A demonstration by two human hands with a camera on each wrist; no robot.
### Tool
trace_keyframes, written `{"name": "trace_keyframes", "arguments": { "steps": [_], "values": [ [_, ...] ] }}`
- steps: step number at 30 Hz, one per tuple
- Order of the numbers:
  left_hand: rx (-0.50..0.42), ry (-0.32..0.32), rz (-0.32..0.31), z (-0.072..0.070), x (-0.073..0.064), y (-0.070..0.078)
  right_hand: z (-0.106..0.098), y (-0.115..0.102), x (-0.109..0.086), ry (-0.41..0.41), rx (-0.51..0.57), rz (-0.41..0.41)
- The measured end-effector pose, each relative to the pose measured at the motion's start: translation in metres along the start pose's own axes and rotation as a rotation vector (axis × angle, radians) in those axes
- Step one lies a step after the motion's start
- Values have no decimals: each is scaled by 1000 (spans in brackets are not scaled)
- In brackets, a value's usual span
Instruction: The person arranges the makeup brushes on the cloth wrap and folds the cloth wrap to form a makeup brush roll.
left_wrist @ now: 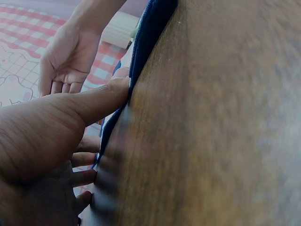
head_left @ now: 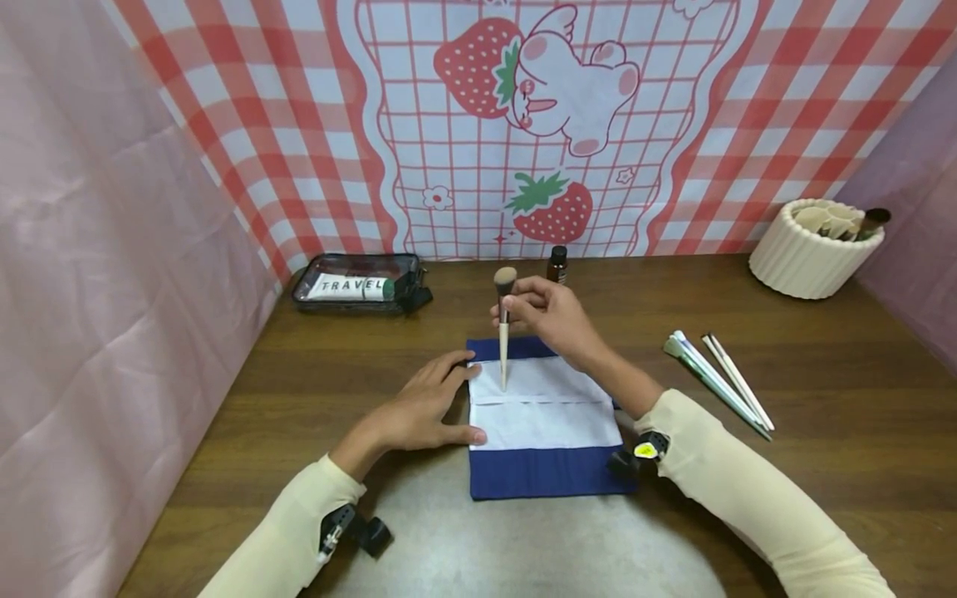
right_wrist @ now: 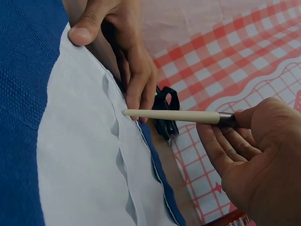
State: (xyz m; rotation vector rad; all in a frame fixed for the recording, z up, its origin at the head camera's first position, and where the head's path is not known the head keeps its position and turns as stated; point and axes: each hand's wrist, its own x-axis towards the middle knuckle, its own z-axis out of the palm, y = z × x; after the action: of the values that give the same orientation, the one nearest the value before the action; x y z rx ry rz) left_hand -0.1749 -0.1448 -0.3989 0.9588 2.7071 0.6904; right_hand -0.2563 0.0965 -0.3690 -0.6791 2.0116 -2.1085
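Note:
A makeup brush (head_left: 503, 357) stands nearly upright, bristles up, pinched near its metal collar by the thumb and fingers of my right hand (head_left: 557, 320). Its pale handle (right_wrist: 174, 116) points down at the pocket seam of a blue and white fabric brush roll (head_left: 549, 473). In the right wrist view the tip is at the pocket's opening; whether it has entered cannot be told. My left hand (head_left: 422, 403) rests at the roll's left edge, thumb on the white cloth and fingers spread farther up the side. The left wrist view shows that thumb (left_wrist: 106, 96) at the fabric edge.
Several slim brushes (head_left: 718, 382) lie on the table to the right. Behind them stands a ribbed cream holder (head_left: 811, 257) with a brush in it. At the back are a clear pouch (head_left: 359, 282) holding a tube marked TRAVEL and a small dark bottle (head_left: 557, 264).

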Motion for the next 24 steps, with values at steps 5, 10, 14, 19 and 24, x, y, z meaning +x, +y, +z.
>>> {"name": "trace_keyframes", "arguments": {
  "steps": [5, 10, 14, 19, 24],
  "values": [
    [2, -5, -8, -1, 0, 1, 4, 4, 2, -8, 13, -5],
    [-2, -11, -15, -1, 0, 1, 7, 9, 2, -8, 4, 15],
    [2, -11, -16, -1, 0, 1, 8, 11, 2, -12, -5, 18],
    [7, -9, -17, 0, 1, 0, 9, 14, 2, -19, -4, 34],
    [13, -9, -21, 1, 2, -1, 10, 17, 2, -22, 19, 76]
  ]
}}
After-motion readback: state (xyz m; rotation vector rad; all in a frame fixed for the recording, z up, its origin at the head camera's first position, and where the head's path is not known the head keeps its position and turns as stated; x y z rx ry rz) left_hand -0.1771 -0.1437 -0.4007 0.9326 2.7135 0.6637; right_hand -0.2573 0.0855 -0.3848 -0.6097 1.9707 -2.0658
